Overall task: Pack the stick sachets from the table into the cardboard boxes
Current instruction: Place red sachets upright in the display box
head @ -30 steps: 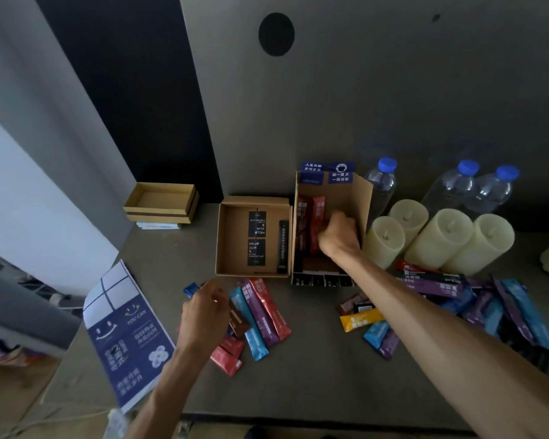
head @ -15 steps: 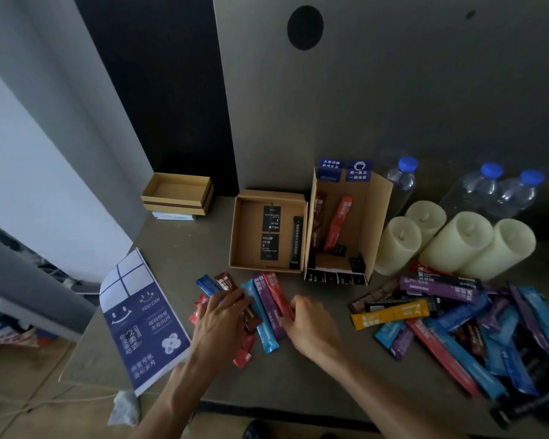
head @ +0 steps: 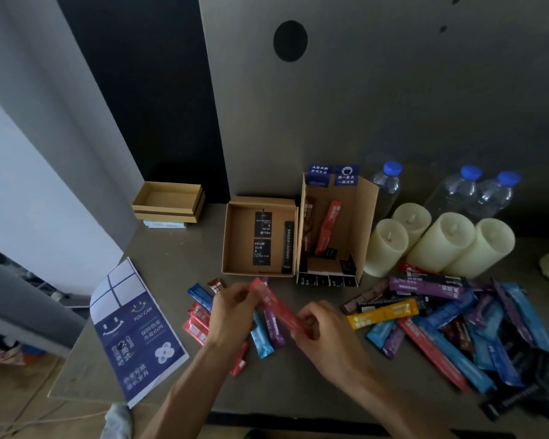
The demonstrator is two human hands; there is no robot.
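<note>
Landmark: the tall open cardboard box (head: 363,217) at the back of the grey desk (head: 178,267); all places are given relative to it.
Held sachet: a long red stick sachet (head: 276,307) is held above the desk in front of the tall box, slanted, upper end to the left.
Left hand (head: 232,315): in front of the box and to its left; its fingers (head: 243,291) are pinched on the sachet's upper end.
Right hand (head: 327,339): directly in front of the box; its fingers (head: 308,318) are closed on the sachet's lower end.
Inside the box: a red sachet (head: 327,228) is leaned against the back wall, with a brown one at the left wall.
Low square cardboard box (head: 260,237): touching the tall box's left side; black printed cards and a black stick are seen in it.
Small sachet group (head: 267,335): in front and left, under the hands; red, blue and purple sticks lie flat.
Large sachet heap (head: 456,321): in front and right, mixed colours, overlapping.
Cream pillar candles (head: 441,242): just right of the box, with clear water bottles (head: 469,191) behind them.
Blue printed leaflet (head: 137,334): far left, at the desk's front edge.
</note>
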